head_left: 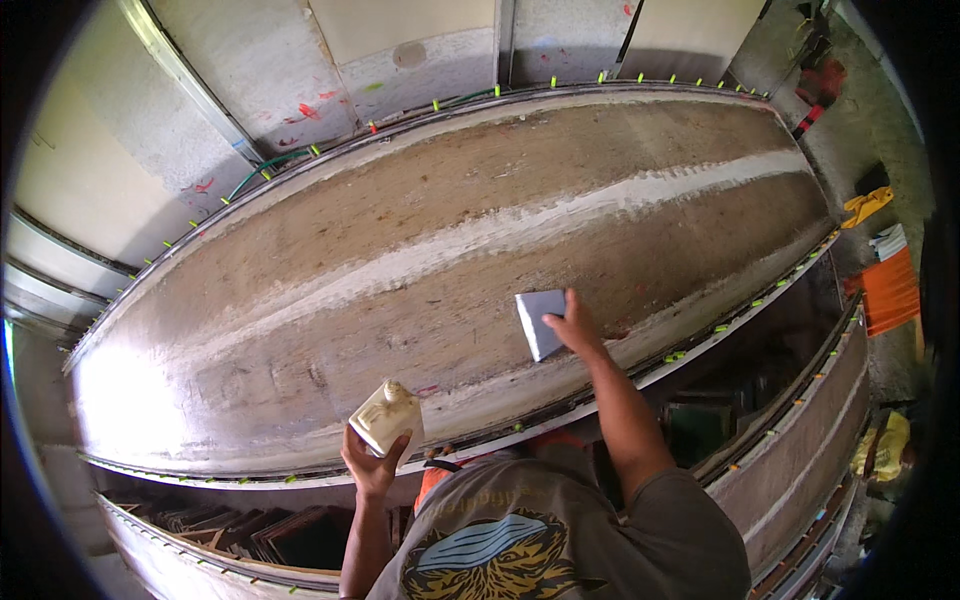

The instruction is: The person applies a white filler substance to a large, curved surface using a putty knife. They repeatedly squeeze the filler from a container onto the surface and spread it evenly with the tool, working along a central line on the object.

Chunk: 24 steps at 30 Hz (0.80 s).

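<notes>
My left hand (376,460) grips a cream plastic jug (386,421) with stained, uneven material on its top, held above the near edge of the long table. What is inside the jug cannot be made out. My right hand (575,328) pinches the right side of a flat grey rectangular plate (545,312), which has a pale left edge. This plate is over the near half of the table's worn brown surface (440,330); whether it touches the surface cannot be told. A whitish band (500,232) runs lengthwise along the table.
Small yellow-green pegs (436,105) line both long rails of the table. Pale wall panels (240,60) stand behind it. Dark flat frames (310,535) are stacked below the near edge. Orange cloth (890,290) and yellow cloth (868,206) hang at the right.
</notes>
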### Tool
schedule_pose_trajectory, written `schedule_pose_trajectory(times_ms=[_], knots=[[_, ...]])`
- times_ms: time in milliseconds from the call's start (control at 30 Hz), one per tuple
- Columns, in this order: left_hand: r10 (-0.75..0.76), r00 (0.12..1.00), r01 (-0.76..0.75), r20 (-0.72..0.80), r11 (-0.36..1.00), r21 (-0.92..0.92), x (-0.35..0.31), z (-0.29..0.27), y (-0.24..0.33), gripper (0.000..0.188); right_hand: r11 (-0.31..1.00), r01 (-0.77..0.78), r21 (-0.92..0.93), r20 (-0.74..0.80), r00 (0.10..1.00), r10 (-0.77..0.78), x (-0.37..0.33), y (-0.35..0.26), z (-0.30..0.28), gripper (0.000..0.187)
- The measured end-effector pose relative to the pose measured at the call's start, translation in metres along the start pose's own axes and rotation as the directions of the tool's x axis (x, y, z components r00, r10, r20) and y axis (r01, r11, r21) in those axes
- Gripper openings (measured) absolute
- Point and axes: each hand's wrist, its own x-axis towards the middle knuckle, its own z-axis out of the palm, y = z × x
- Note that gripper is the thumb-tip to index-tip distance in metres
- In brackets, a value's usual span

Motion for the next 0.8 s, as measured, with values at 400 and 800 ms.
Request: schedule_pose_trajectory(times_ms=[400, 800], knots=[[0.007, 0.989, -0.009, -0.145, 1.0, -0.011, -0.014, 0.115, 0.037, 0.061, 0.979, 0.199, 0.047, 0.085, 0.976, -0.203, 0.049, -0.015, -0.001, 0.069], [-0.04, 0.986, 0.031, -0.163, 0.998, -0.061, -0.034, 0.142, 0.045, 0.059, 0.989, 0.037, -0.141, -0.33, 0.94, -0.082, 0.132, 0.103, -0.128, 0.059]])
